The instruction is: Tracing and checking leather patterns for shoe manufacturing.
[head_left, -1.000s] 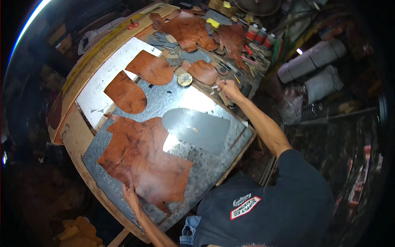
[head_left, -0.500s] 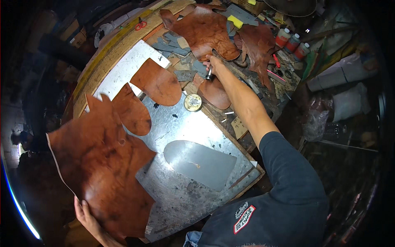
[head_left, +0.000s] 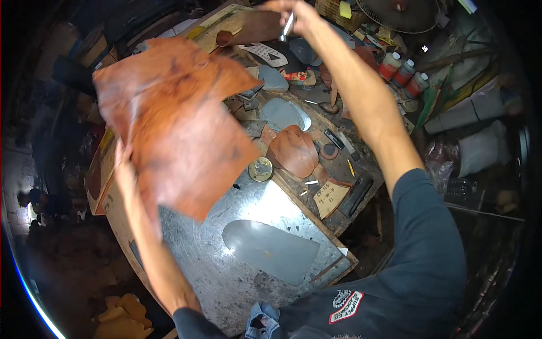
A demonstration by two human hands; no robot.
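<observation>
My left hand [head_left: 125, 164] is closed on the near left edge of a large brown leather sheet [head_left: 175, 124], lifted and tilted over the metal-topped bench and blurred by motion. At the far side my right hand [head_left: 303, 18] grips a short tool with a silver shaft [head_left: 288, 26]; its working end is too small to name. A second brown leather piece [head_left: 254, 28] trails from the same hand, also smeared. On the metal surface [head_left: 192, 271] lies a grey template [head_left: 271, 251], rounded at one end. A round tin [head_left: 260, 169] stands beyond it.
Rounded brown leather pieces [head_left: 293, 151] and grey templates [head_left: 280, 114] lie on the wooden bench beyond the metal. A yellow pencil [head_left: 350, 168] and a tan tag-like piece [head_left: 331, 198] are near its edge. Bottles of red liquid [head_left: 389, 65] stand at the far right.
My left hand has raised the large sheet and carried it away from me, covering the rounded pieces at left. My right hand has moved farther back, pulling up the second leather and exposing templates beneath.
</observation>
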